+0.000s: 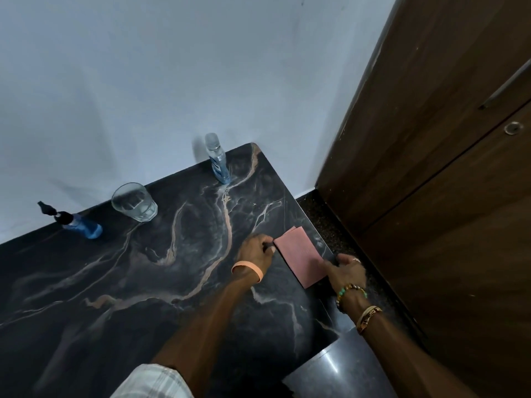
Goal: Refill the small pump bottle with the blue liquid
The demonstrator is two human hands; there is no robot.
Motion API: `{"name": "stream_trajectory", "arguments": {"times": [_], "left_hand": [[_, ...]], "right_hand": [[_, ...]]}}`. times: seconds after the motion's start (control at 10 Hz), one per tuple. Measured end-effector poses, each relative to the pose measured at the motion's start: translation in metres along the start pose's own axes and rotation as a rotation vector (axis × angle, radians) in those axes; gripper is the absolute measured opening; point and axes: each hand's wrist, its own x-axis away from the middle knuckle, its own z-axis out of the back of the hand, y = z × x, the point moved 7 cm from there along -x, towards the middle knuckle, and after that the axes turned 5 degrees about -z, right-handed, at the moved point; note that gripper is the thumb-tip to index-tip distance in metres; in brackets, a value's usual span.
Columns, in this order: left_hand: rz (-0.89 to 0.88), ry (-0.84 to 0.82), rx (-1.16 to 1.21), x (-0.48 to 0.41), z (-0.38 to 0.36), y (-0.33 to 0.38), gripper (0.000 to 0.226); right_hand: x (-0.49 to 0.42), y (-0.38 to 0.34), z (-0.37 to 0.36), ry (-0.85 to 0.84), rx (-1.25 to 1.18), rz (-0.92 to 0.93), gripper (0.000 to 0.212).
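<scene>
Black marble table (143, 282) in a white-walled corner beside a wooden door (431, 139).

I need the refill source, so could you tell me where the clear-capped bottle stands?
In the head view, the clear-capped bottle stands upright at the table's far corner against the wall, right of the glass.

So there's a dark marbled surface (120, 285) pushed up against a pale wall (172, 81). A clear drinking glass (134, 201) sits near the back edge, a folded pink cloth (298, 258) lies at the right edge, and a brown wooden door (431, 168) stands beside it.
</scene>
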Motion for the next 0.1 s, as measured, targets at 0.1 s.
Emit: {"name": "stream_trajectory", "arguments": {"times": [0.1], "left_hand": [[-0.091,0.017,-0.111,0.0105,0.0244,-0.0070,0.025]], "right_hand": [[0.0079,-0.0148,0.0164,0.177,0.054,0.142,0.074]]}}
